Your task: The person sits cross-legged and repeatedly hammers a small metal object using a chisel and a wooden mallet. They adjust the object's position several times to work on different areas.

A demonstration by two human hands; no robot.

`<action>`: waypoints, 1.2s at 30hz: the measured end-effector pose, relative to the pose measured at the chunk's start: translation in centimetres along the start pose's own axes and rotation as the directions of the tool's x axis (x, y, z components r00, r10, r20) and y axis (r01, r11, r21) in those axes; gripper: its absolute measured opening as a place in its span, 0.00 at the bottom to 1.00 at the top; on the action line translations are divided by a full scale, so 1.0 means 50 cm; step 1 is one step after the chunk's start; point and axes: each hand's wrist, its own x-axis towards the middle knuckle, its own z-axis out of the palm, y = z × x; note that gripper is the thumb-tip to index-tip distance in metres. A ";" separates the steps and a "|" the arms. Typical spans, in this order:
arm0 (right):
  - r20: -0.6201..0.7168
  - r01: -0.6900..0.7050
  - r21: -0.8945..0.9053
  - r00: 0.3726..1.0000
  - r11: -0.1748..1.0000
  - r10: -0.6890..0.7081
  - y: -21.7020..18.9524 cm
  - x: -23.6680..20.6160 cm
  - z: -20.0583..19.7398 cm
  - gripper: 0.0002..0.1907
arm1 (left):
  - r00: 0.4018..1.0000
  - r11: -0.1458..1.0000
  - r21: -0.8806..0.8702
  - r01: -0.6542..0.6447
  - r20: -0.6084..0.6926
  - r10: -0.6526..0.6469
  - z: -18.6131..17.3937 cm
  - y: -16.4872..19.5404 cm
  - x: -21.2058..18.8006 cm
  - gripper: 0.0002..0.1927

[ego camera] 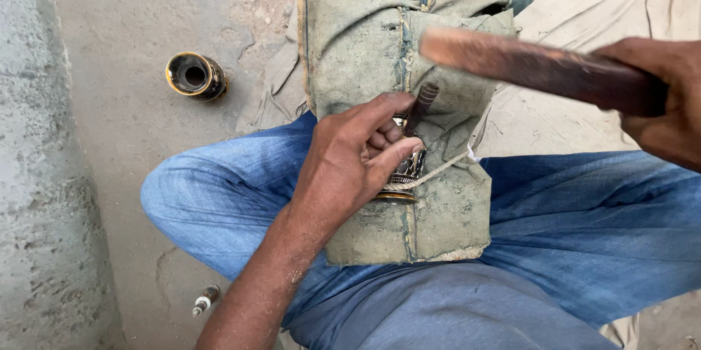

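While steadied upright, chisel point(422, 105) leans right | stick point(540, 69) probably horizontal

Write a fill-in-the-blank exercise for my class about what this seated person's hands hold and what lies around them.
1. The left hand steadies a small chisel against a shiny ____ vessel.
2. The right hand grips a ____ mallet.
3. The folded cloth pad rests on the person's ____.
4. A dark vase lies on the ____.

Missing words: metal; wooden; lap; floor
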 end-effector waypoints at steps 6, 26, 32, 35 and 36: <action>-0.132 -0.003 0.402 0.989 0.916 0.061 0.032 -0.013 0.020 0.29 | 1.000 1.000 -0.016 -0.014 -0.007 0.014 -0.003 -0.001 -0.007 0.26; -0.008 -0.323 0.369 0.937 0.872 0.350 0.000 -0.040 0.011 0.21 | 0.983 0.996 -0.021 -0.087 -0.164 0.083 0.001 0.009 -0.025 0.22; 0.076 -0.201 0.283 0.979 0.938 0.187 0.028 -0.033 0.006 0.21 | 0.996 0.996 -0.035 0.083 -0.023 -0.084 -0.002 0.011 0.003 0.21; 0.144 -0.149 0.309 0.984 0.939 0.108 0.026 -0.026 0.006 0.21 | 0.997 0.997 -0.007 0.073 -0.028 -0.074 -0.002 0.010 0.011 0.22; 0.126 -0.079 0.338 0.991 0.938 0.038 0.027 -0.026 0.005 0.21 | 0.997 0.997 0.001 0.078 -0.023 -0.078 -0.003 0.010 0.011 0.22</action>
